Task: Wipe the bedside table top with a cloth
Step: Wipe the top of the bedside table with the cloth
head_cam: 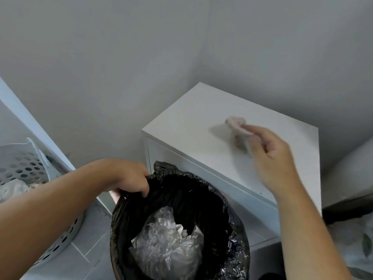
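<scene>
The white bedside table (193,126) stands in the corner against grey walls. My right hand (270,156) is over its top, pinching a small crumpled pale cloth (237,126) that is blurred by motion and casts a shadow on the surface. My left hand (131,178) grips the rim of a bin lined with a black bag (201,190), held just in front of the table's front edge. Crumpled clear plastic lies inside the bin.
A white perforated laundry basket (26,168) sits on the floor at the left. A bed edge with patterned bedding (355,235) borders the table on the right. Grey floor tiles (84,249) show between basket and bin.
</scene>
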